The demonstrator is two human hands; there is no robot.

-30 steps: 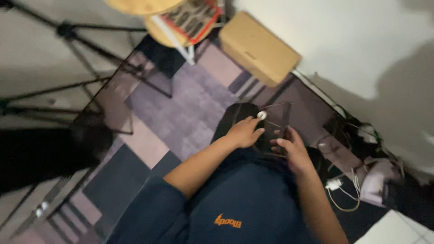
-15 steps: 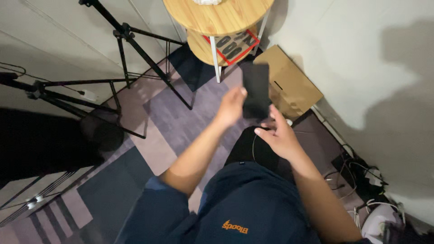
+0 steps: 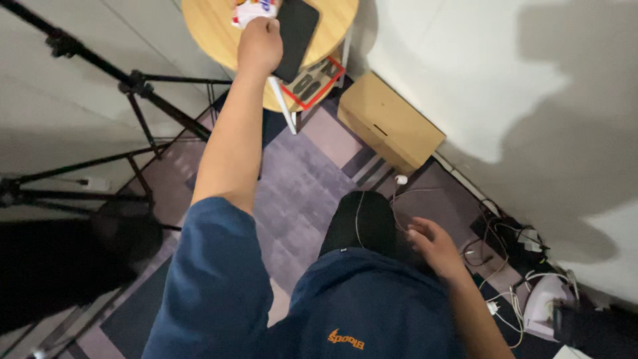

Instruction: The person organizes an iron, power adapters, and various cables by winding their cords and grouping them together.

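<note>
My left hand [image 3: 260, 45] is stretched out over a round wooden table [image 3: 209, 26] and grips the edge of a flat black tablet [image 3: 296, 33] that lies on the tabletop. A small colourful packet [image 3: 251, 8] sits just beyond the knuckles. My right hand [image 3: 432, 244] hovers low by my thigh, fingers loosely spread, holding nothing. A thin white earphone cable [image 3: 379, 206] runs across my dark trousers close to it.
A cardboard box [image 3: 391, 122] stands against the white wall. Black tripod legs [image 3: 143, 100] spread at the left. Magazines [image 3: 312, 81] lie on the table's lower shelf. Tangled cables and a white charger [image 3: 525, 279] lie at the right on the purple carpet.
My left hand has carried the tablet from in front of my lap up onto the round table. My right hand has let go of it and dropped to my thigh.
</note>
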